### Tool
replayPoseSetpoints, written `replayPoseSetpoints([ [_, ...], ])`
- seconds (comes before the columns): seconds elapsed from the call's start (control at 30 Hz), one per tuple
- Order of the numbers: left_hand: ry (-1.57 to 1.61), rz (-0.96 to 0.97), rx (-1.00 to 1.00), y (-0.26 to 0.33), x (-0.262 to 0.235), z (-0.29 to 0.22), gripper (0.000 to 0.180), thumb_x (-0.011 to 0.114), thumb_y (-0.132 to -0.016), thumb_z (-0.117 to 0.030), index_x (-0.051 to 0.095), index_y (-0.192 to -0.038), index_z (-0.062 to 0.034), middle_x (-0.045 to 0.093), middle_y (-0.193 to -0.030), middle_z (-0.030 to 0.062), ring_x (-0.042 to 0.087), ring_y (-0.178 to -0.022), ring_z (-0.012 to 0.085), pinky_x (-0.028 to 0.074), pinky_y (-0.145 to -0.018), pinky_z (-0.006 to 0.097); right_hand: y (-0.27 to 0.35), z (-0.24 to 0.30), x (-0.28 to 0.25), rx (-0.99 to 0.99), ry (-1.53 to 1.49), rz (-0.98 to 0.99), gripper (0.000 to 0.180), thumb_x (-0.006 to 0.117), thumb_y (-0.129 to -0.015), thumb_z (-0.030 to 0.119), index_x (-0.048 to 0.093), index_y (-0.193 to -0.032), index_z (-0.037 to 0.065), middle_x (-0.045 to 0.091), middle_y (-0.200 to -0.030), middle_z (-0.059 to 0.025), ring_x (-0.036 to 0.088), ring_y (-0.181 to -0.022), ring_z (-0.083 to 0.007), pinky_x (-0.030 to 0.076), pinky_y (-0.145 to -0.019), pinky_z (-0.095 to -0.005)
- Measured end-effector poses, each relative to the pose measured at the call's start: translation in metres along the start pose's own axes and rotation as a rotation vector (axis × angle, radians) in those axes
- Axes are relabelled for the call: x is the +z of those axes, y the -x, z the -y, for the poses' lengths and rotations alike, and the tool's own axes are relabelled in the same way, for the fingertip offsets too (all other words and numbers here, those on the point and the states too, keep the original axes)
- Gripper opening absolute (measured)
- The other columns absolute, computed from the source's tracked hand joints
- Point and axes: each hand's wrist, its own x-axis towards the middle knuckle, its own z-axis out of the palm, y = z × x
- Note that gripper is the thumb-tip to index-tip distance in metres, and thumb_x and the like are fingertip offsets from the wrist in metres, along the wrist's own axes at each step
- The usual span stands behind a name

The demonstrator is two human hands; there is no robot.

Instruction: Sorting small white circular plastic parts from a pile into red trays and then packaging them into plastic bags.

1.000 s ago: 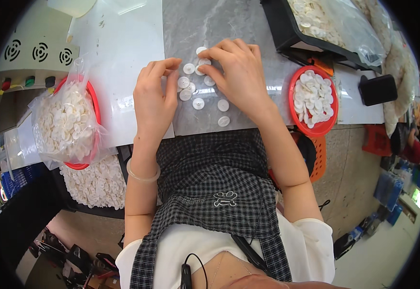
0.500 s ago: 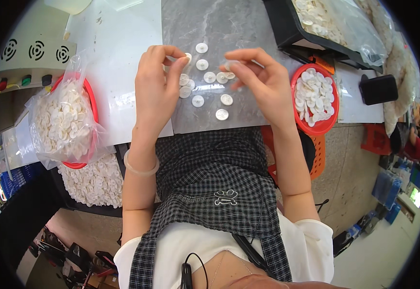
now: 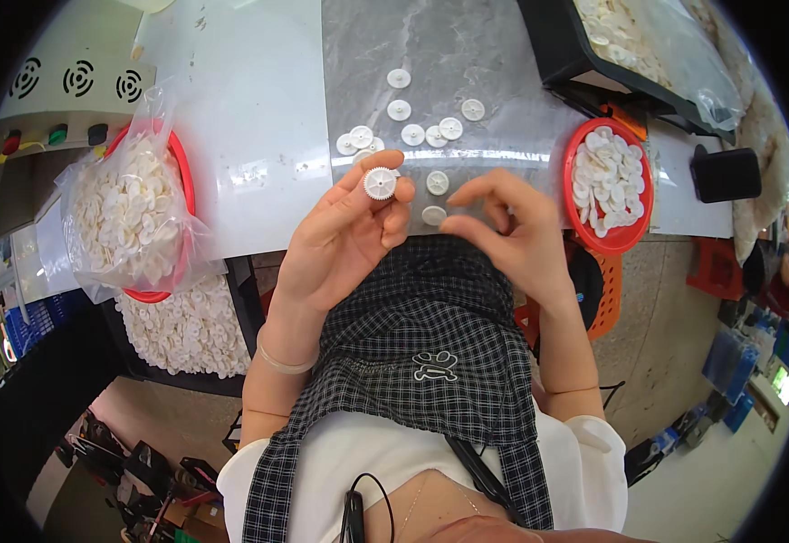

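Observation:
Between the thumb and fingers of my left hand [image 3: 344, 226] is a white plastic gear [image 3: 380, 183], its toothed face and small hub turned up. My right hand [image 3: 512, 231] is open, with a gap between thumb and forefinger. Close by its fingertips, near the table's front edge, lies another white gear [image 3: 434, 215]. A further gear [image 3: 437, 183] rests just beyond that one. Several more lie loosely spread over the grey tabletop [image 3: 467, 45], among them a lone gear [image 3: 473, 110] at the right; some at the left overlap and are partly hidden by my left hand.
At the right stands a red bowl [image 3: 571, 213] of white pieces, with a black tray [image 3: 566, 68] behind it and a dark phone-like object [image 3: 726, 174] beyond. On the left are a red basin [image 3: 186, 172] with a bagged heap and a grey machine [image 3: 59, 100] with knobs.
My left hand has come nearer my body and turned palm up with a gear. My right hand has moved nearer too, and a gear now lies farther right on the table.

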Motion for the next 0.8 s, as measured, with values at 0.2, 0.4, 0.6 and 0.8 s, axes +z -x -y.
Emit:
replayPoseSetpoints([
  [0.2, -0.01, 0.002, 0.011, 0.002, -0.001, -0.001, 0.037, 0.047, -0.101, -0.02, 0.046, -0.134, -0.0042, 0.059, -0.109, 0.0087, 0.052, -0.082, 0.0126, 0.044, -0.074, 0.026, 0.001, 0.011, 0.013, -0.135, 0.219, -0.032, 0.03, 0.08, -0.072, 0.006, 0.067, -0.1, 0.007, 0.042, -0.072, 0.0064, 0.035, -0.062, -0.0045, 0.028, -0.054, -0.0208],
  [0.4, -0.073, -0.025, 0.038, 0.003, 0.002, -0.002, 0.032, 0.046, -0.101, -0.02, 0.049, -0.128, -0.0043, 0.059, -0.108, 0.0087, 0.052, -0.083, 0.0126, 0.045, -0.073, 0.027, 0.001, 0.009, -0.002, 0.047, -0.267, 0.047, 0.037, 0.063, -0.086, 0.0, 0.054, -0.121, 0.001, 0.054, -0.106, -0.003, 0.047, -0.082, -0.0081, 0.04, -0.076, -0.0204],
  [0.6, -0.325, -0.162, 0.166, 0.003, 0.021, -0.001, 0.022, 0.054, -0.097, -0.019, 0.053, -0.114, -0.0051, 0.06, -0.101, 0.0068, 0.053, -0.081, 0.0129, 0.047, -0.067, 0.029, 0.002, 0.007, -0.008, 0.073, -0.384, 0.182, 0.028, 0.05, -0.095, 0.003, 0.051, -0.123, -0.002, 0.058, -0.12, -0.0121, 0.059, -0.107, -0.0171, 0.046, -0.092, -0.0282],
  [0.8, -1.847, -0.326, 0.547, -0.004, 0.024, 0.024, 0.029, 0.081, -0.071, -0.016, 0.062, -0.091, -0.0069, 0.047, -0.074, 0.0038, 0.05, -0.06, 0.0154, 0.043, -0.054, 0.028, -0.001, 0.001, -0.013, 0.219, -0.673, 0.014, 0.026, 0.047, -0.099, 0.009, 0.051, -0.122, -0.002, 0.057, -0.123, -0.0156, 0.057, -0.116, -0.0243, 0.047, -0.098, -0.0341],
])
